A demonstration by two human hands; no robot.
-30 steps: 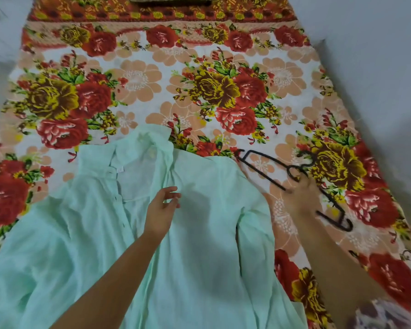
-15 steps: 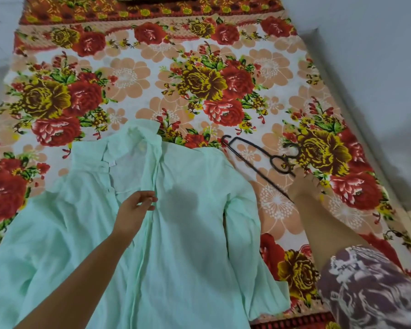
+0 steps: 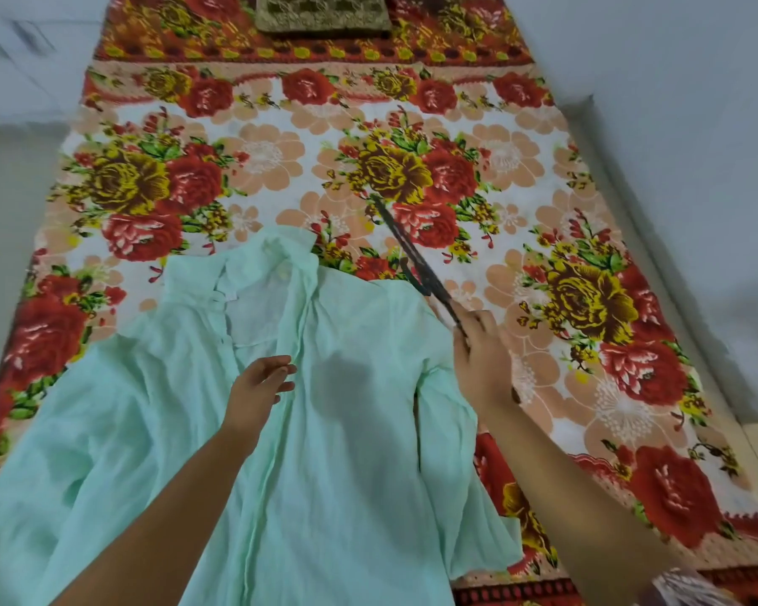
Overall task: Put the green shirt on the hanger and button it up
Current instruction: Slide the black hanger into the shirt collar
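Closest to me, the right hand (image 3: 482, 356) had lifted the black hanger (image 3: 416, 260) clear off the bedsheet, where half a second before it lay flat under those fingers; I saw the fist closed round one end of it, and the frame now ran edge-on, up and away to the left, blurred in the picture. The patterned sleeve (image 3: 692, 590) that had filled the lower right corner had shrunk back to a sliver at the bottom edge. The left hand (image 3: 259, 387) had barely shifted: it rested on the green shirt (image 3: 355, 430) at the front opening, fingers half curled with the tips at the edge of the placket, and I could not tell whether it pinched the cloth or merely touched it. The shirt lay spread face up and unbuttoned beneath both forearms, collar pointing away from me, its one sleeve folded down just under the right wrist; the hanger hung above the shirt's shoulder on that side, its far end out over the sheet. Under everything I saw the floral bedsheet (image 3: 281, 159), red and yellow roses on white with an orange border. At the far end sat a dark olive patterned cushion (image 3: 322, 13), and pale walls (image 3: 674, 102) closed in on the right and left.
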